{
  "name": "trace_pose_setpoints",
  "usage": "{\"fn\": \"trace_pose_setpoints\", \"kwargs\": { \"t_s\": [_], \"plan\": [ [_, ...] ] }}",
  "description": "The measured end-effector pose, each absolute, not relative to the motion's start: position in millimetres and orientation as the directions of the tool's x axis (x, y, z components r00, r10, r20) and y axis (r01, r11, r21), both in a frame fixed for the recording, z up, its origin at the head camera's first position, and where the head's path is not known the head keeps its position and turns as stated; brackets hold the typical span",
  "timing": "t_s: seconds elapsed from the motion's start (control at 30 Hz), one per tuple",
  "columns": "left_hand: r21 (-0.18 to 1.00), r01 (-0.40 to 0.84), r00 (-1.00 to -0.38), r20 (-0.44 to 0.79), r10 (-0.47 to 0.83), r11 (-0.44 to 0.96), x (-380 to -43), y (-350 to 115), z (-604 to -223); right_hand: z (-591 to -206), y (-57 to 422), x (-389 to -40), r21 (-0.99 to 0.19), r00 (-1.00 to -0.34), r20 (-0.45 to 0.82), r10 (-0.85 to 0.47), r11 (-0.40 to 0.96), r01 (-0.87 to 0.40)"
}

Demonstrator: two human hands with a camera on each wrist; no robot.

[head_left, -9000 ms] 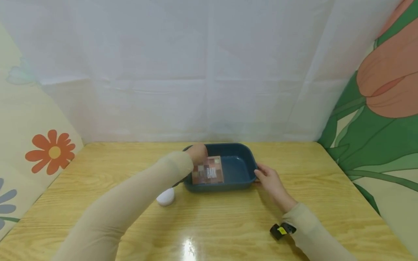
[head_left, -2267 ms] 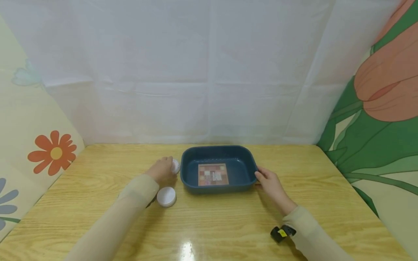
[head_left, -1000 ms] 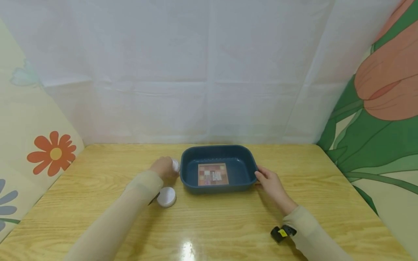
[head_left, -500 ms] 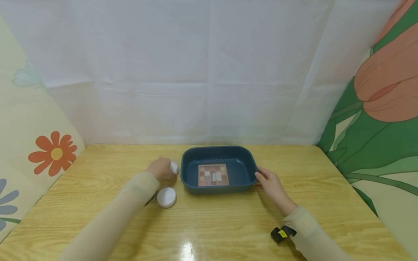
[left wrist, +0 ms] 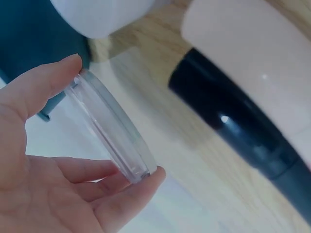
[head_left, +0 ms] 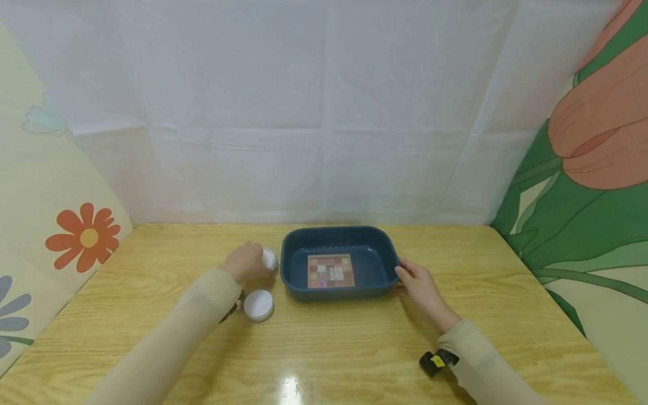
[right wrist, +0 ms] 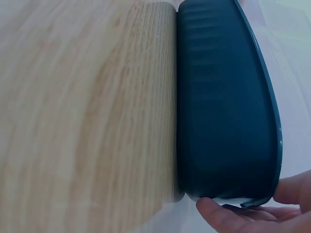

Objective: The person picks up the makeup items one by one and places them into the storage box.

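Observation:
My left hand [head_left: 246, 261], just left of the dark blue dish [head_left: 344, 292], pinches a round, flat clear case [left wrist: 112, 126] by its edge between thumb and fingertips. The case stands tilted in the left wrist view. A white round jar [head_left: 259, 305] sits on the table below that hand. In the dish lies a flat square palette [head_left: 331, 271] with a brown checkered cover and white lettering. My right hand [head_left: 421, 283] grips the dish's right end; in the right wrist view its thumb and fingers [right wrist: 218, 213] hold the dish at its end.
The wooden table [head_left: 324, 349] ends at a white cloth [head_left: 324, 112] behind the dish. In the left wrist view a glossy black cylinder [left wrist: 218, 107] and a pale rounded object [left wrist: 248, 53] lie beside the left hand.
Nine seconds ago my left hand was inside the dish at the palette; since then it has come out and taken the round case. Lately it shifts slightly left. The right hand has stayed put.

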State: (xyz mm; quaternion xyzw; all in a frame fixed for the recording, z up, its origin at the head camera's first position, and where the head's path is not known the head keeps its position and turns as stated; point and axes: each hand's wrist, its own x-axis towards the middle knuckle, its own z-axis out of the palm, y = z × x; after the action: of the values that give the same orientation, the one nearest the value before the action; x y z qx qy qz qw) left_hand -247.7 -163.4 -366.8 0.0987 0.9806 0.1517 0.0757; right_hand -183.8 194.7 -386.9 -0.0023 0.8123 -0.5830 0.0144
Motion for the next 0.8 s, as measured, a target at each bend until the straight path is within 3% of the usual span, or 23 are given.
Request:
{"fn": "trace_pose_setpoints", "kwargs": {
  "t_s": [0.8],
  "plan": [
    [0.306, 0.192, -0.972, -0.068, 0.223, 0.932, -222, -166, -351, -388, 195, -184, -0.946, -1.000, -0.009, -0.023, 0.325, 0.001]
  ]
}}
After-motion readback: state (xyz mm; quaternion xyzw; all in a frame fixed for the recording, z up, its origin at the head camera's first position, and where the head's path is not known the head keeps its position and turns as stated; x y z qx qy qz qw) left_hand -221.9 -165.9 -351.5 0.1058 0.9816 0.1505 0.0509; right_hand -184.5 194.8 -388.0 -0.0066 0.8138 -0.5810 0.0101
